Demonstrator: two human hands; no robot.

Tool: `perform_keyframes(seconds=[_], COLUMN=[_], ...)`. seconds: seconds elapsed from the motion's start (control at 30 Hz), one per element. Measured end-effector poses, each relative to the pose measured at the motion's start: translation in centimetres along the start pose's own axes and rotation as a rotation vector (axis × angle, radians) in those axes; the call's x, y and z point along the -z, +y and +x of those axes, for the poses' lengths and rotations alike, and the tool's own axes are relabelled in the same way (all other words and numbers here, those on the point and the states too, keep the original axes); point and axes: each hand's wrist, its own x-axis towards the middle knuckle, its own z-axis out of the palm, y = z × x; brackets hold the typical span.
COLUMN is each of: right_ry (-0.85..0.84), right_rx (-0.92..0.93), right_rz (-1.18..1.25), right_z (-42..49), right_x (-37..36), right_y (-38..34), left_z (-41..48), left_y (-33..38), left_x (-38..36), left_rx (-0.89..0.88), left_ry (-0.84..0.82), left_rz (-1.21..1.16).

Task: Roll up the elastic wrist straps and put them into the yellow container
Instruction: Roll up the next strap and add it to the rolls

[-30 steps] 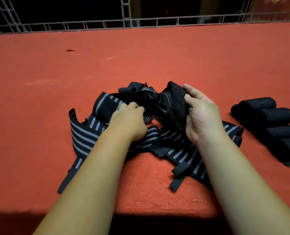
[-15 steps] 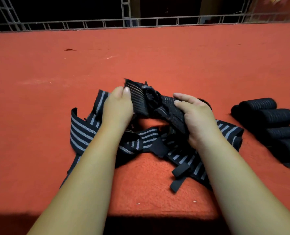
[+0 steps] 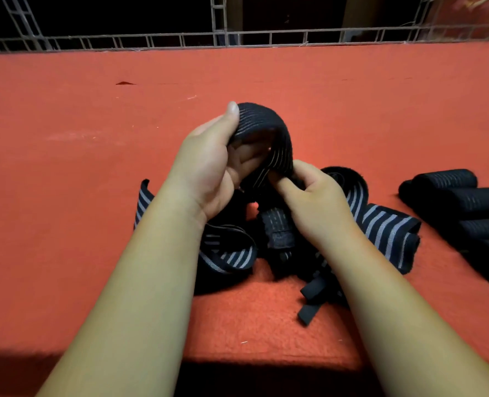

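Surface: Red felt tabletop is filling the frame, with a metal truss rail running along its 12 o'clock edge.
Change: Half a second ago both hands were working low in the tangle; now one black strap is arching up clear of it towards 12 o'clock.
Left hand: The left hand is gripping the strap's raised end, thumb pressing on top and fingers curling underneath.
Right hand: The right hand is pinching the same strap lower down, just above the pile.
Loose straps: The striped pile is lying at centre, spreading from 9 to 3 o'clock under the forearms.
Meaning: A single strap is seemingly being singled out for rolling; rolling proper is not yet showing.
Finished rolls: Rolled straps are sitting side by side at 3 o'clock, directly on the felt.
Container: The yellow container is not appearing anywhere in view, so nothing is showing as stowed.
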Motion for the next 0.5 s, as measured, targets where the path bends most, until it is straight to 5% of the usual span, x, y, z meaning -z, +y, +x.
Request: perform_keyframes(seconds=[0.2, 0.3, 0.37, 0.5], right_ry=[0.162, 0.292, 0.337, 0.299], right_rx=[-0.255, -0.359, -0.38, -0.411], right_rz=[0.559, 0.835, 0.936, 0.991], right_z=[0.1, 0.3, 0.6, 0.6], right_x=[1.2, 2.8, 3.9, 4.3], right_y=[-1.5, -3.0, -3.2, -2.7], left_z=[-0.7, -0.2, 0.3, 0.0], left_y=[-2.5, -3.8, -4.1, -3.6], left_x=[2.5, 2.9, 2.9, 1.9], left_rx=[0.145, 0.138, 0.111, 0.099], left_ry=[-0.346, -0.356, -0.317, -0.149], left_rz=[0.796, 1.104, 1.111, 0.729])
